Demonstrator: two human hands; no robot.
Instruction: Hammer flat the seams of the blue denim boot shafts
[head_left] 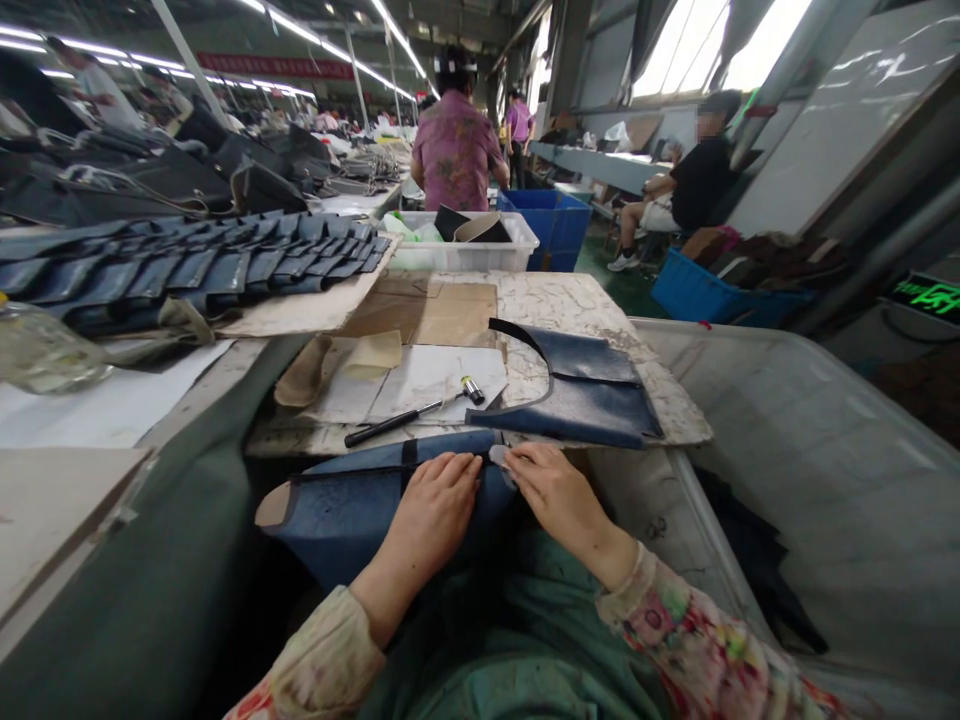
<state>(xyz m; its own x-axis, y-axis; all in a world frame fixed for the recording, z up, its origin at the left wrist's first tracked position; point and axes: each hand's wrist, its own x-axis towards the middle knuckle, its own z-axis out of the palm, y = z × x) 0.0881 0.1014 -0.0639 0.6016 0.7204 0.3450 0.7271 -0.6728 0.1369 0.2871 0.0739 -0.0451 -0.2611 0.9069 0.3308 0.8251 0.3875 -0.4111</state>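
Observation:
A dark blue leather piece [341, 505] with a black strip along its upper edge leans over my lap against the table's near edge. My left hand [439, 495] presses on it, fingers together and curled over its upper edge; the thumb is hidden. Just to the right, my right hand [555, 490] pinches a small pale rounded piece [499, 456] at the same edge; its kind is not clear. Behind both hands, a small hammer [409, 415] with a black handle lies on the table. To its right rests another blue leather panel [592, 385] with a curved cutout.
Rows of folded blue leather pieces [187, 265] cover the left table, near a clear bottle [49, 345]. A white bin [480, 255] stands behind the worktable [547, 295]. At right is a large pale tub [795, 430]. Other people sit or stand farther off.

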